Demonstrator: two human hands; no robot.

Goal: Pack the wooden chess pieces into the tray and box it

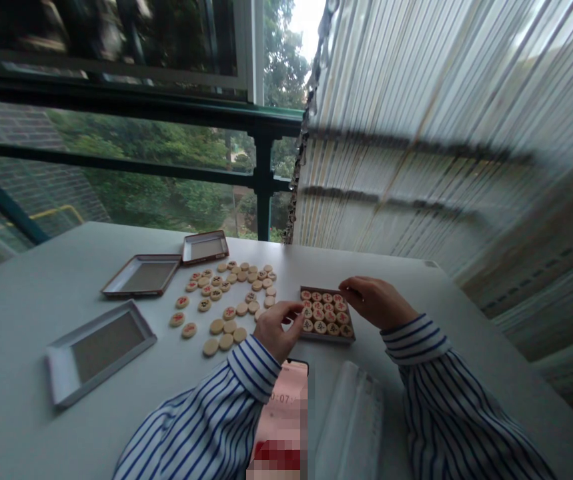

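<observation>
A shallow open box (327,338) stands in front of me, filled with rows of round xiangqi pieces (320,327) bearing red and black characters. My left hand (279,330) is at the box's left edge, thumb and forefinger curled close together by the end pieces. Whether a piece or the rim is between them I cannot make out. At the far right corner is my right hand (379,301), its fingers drawn together against the rim; what they pinch, if anything, is hidden. Left of the box, many loose xiangqi pieces (229,313) lie scattered, some showing characters, others plain.
Three shallow trays or lids lie leftward: a small tray (206,257) at the back, a brown-edged tray (141,291) and a larger white tray (106,383). A phone (279,420) and a clear plastic sleeve (351,420) lie nearest me. Windows and a string curtain (391,160) border the table.
</observation>
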